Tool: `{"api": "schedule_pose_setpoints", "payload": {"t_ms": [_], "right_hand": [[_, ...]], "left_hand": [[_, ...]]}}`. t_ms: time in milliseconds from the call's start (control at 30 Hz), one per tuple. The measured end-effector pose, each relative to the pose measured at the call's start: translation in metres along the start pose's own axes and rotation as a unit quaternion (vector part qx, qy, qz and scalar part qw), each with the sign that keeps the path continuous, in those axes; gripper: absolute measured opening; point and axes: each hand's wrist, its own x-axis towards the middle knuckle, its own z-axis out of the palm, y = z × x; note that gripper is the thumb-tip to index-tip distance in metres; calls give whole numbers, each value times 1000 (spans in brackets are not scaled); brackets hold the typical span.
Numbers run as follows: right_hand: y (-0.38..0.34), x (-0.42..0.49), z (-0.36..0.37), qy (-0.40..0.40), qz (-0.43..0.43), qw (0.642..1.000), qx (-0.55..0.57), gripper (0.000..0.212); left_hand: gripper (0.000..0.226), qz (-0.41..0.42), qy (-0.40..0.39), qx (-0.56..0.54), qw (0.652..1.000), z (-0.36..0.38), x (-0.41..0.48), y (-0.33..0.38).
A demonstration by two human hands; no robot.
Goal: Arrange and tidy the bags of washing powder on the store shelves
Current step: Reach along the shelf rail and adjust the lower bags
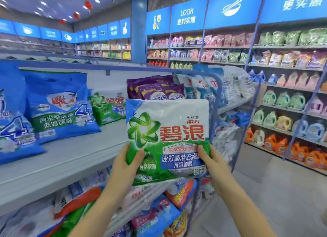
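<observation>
Bag of washing powder [168, 130] is standing upright in the air, the left grip [127, 164] and right grip [214, 164] pinching its lower corners, thumbs in front. A shelf [70, 157] is lying left of them. The bag is probably soft, slick and fairly heavy, so supporting it underneath looks wise.

Both hands [169, 163] grip Ariel bag [168, 130] upright.

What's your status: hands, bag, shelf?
Ariel bag gripped at lower corners by left hand and right hand. Upright, off the shelf. Matching bag stands behind; path open.
</observation>
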Motion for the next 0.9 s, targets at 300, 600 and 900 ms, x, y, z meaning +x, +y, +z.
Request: {"api": "schedule_pose_setpoints", "payload": {"t_ms": [300,600,900], "right_hand": [[7,186,29,-153,-31,988,0,16],[35,316,83,-289,-15,957,-13,25],[65,373,136,-303,36,952,-9,18]], "left_hand": [[97,-14,133,49,990,-6,110,7],[21,-70,264,56,960,-15,200,-1],[19,-144,336,52,929,-41,266,-24]]}}
